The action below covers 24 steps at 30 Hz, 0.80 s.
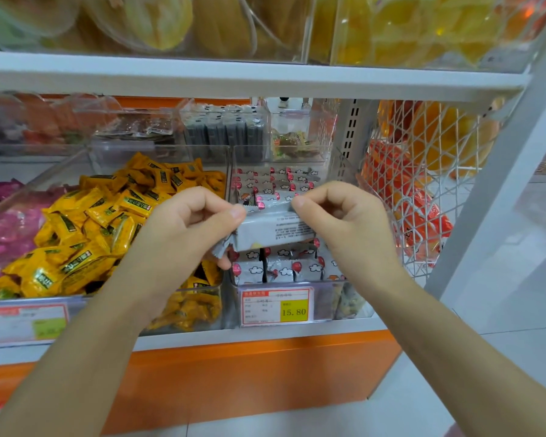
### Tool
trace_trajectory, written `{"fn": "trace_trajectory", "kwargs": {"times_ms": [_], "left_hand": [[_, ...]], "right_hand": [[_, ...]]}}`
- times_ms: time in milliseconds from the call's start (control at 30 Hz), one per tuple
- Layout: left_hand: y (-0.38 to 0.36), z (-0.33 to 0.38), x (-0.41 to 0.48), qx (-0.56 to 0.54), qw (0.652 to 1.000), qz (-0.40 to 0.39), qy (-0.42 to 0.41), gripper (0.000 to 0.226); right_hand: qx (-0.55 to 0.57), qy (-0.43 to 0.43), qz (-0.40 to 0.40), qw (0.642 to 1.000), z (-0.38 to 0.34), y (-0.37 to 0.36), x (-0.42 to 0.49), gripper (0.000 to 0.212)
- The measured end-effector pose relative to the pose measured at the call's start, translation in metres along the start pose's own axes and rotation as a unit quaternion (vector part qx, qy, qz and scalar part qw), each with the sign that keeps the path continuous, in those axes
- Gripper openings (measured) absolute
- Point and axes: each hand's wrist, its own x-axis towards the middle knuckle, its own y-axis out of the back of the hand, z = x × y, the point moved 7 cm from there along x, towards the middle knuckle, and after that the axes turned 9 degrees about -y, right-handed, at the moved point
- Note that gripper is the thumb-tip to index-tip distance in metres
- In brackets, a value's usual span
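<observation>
A grey wrapped snack bar is held level above the clear bin of matching grey packets printed with clouds and red balloons. The left hand pinches its left end, thumb on top and fingers curled beneath the crimped edge; the right hand pinches its upper right corner between thumb and curled forefinger. A price tag reading 15.80 fronts that bin. Yellow packets fill the neighbouring bin on the left, and a white wire basket of orange bags hangs on the right.

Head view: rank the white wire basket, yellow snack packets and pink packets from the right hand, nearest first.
1. White wire basket, just right of the right hand.
2. Yellow snack packets, left bin.
3. Pink packets, far left.
</observation>
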Motion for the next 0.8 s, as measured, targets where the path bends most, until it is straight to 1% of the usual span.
{"fn": "trace_trajectory", "kwargs": {"times_ms": [67,133,300,467,667,800], "left_hand": [[0.002,-0.001,0.001,0.037,0.999,0.005,-0.003,0.018],[0.004,0.001,0.001,0.084,0.996,0.018,-0.022,0.016],[0.006,0.009,-0.002,0.172,0.981,0.054,-0.067,0.023],[0.01,0.009,0.0,0.174,0.981,0.062,-0.061,0.03],[0.01,0.007,0.001,0.161,0.983,0.053,-0.064,0.025],[0.004,0.005,0.001,0.138,0.989,0.023,-0.055,0.018]], "right_hand": [[-0.006,0.005,-0.002,1.0,-0.001,-0.001,-0.001,0.02],[-0.012,0.009,0.002,1.0,-0.001,-0.001,-0.001,0.019],[-0.018,0.012,0.015,1.0,0.0,-0.003,-0.002,0.017],[-0.008,0.003,0.004,1.0,0.001,-0.005,-0.002,0.017],[0.024,-0.047,-0.009,0.999,0.006,-0.003,0.002,0.02],[0.015,-0.053,0.017,0.998,0.009,0.002,0.003,0.024]]}}
